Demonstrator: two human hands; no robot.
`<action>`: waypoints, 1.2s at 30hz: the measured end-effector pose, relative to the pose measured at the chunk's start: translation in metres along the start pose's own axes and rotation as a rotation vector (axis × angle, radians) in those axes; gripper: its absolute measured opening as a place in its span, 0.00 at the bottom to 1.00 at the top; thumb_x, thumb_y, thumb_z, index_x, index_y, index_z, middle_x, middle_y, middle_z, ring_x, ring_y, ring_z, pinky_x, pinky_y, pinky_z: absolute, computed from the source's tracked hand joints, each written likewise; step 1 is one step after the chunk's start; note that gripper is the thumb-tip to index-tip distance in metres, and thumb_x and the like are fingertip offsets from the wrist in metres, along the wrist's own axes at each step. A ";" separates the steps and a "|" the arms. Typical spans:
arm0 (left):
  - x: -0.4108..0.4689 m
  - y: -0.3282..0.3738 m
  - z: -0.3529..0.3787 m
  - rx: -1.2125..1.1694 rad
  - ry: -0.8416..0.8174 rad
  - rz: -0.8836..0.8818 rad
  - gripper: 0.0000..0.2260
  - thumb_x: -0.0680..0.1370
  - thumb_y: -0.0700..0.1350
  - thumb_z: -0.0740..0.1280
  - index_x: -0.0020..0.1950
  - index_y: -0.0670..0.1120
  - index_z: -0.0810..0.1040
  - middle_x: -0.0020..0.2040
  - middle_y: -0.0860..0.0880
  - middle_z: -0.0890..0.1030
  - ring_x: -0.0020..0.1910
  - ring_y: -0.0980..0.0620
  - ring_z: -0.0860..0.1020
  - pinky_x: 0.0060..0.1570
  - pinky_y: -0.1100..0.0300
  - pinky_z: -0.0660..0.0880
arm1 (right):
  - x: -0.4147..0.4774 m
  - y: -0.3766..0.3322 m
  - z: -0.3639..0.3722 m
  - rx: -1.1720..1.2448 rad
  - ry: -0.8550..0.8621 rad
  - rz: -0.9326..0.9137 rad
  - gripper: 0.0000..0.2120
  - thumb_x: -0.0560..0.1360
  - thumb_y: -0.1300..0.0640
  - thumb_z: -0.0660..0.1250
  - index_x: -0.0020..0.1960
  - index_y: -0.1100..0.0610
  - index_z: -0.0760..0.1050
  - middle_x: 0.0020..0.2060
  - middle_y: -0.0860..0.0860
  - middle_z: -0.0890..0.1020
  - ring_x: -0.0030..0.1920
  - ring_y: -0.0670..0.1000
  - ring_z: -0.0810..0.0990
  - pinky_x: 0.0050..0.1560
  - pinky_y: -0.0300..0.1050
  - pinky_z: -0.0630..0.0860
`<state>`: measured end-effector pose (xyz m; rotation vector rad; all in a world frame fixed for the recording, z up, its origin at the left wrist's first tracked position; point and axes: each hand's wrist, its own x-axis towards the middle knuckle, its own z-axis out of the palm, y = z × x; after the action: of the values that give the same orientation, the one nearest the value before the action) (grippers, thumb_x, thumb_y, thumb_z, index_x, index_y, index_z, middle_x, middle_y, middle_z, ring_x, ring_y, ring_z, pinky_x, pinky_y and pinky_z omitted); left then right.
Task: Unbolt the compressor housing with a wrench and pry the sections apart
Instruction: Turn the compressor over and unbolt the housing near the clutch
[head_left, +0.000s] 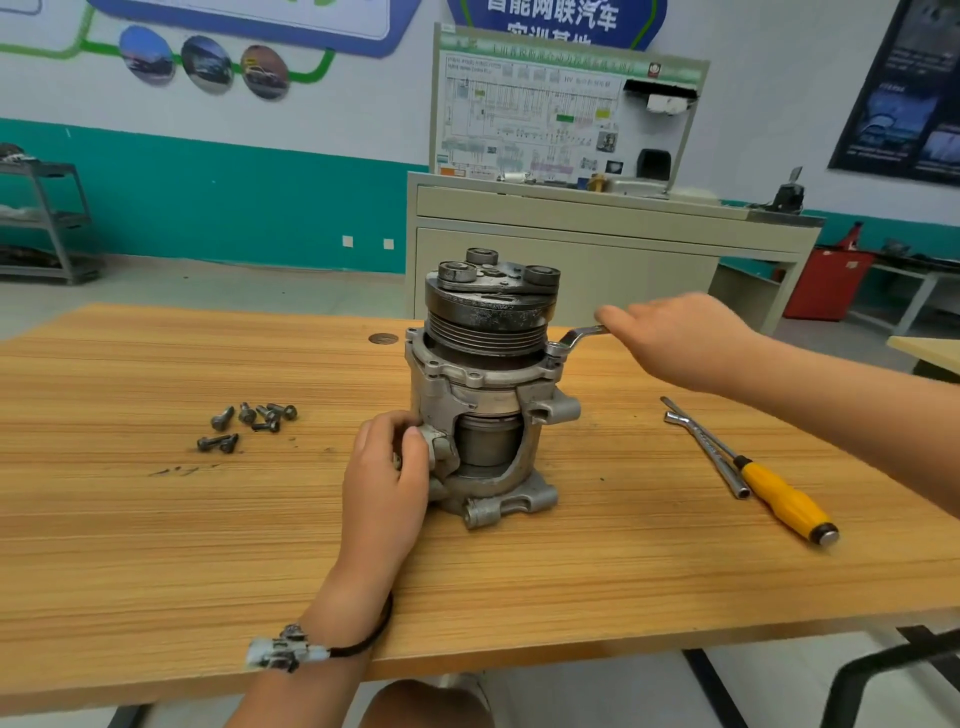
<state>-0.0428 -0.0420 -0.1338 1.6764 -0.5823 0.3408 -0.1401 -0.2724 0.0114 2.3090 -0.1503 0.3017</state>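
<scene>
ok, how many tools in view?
3: wrench in the right hand, at the compressor flange; L-shaped wrench and yellow-handled screwdriver on the table, right of it. Others may sit out of frame.

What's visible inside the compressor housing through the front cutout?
Through the cutout in the compressor housing, a dark grey cylindrical core stands upright. Its top and back are hidden by the housing wall; the left hand covers the left flank.
</scene>
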 end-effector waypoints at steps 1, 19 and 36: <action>0.000 -0.001 0.000 0.004 -0.004 0.002 0.06 0.78 0.43 0.58 0.51 0.50 0.74 0.47 0.54 0.76 0.48 0.62 0.73 0.42 0.73 0.66 | 0.006 -0.004 0.009 0.060 0.037 0.021 0.14 0.79 0.62 0.54 0.64 0.57 0.62 0.38 0.50 0.74 0.34 0.51 0.74 0.28 0.44 0.69; 0.085 0.127 0.014 0.924 -0.571 1.181 0.10 0.78 0.44 0.66 0.58 0.47 0.80 0.54 0.48 0.82 0.63 0.49 0.74 0.66 0.35 0.57 | -0.012 -0.120 0.035 2.414 0.329 0.782 0.08 0.76 0.51 0.62 0.49 0.54 0.74 0.18 0.44 0.61 0.17 0.43 0.57 0.19 0.31 0.52; 0.107 0.137 0.007 0.204 -0.424 0.984 0.09 0.76 0.40 0.68 0.55 0.39 0.80 0.48 0.50 0.79 0.48 0.59 0.76 0.52 0.65 0.73 | -0.018 -0.126 0.043 2.506 0.276 0.592 0.20 0.64 0.43 0.64 0.51 0.53 0.74 0.19 0.45 0.60 0.18 0.44 0.56 0.22 0.39 0.49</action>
<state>-0.0305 -0.0829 0.0345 1.5483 -1.7398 0.7658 -0.1248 -0.2175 -0.1101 4.4112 -0.4882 2.0015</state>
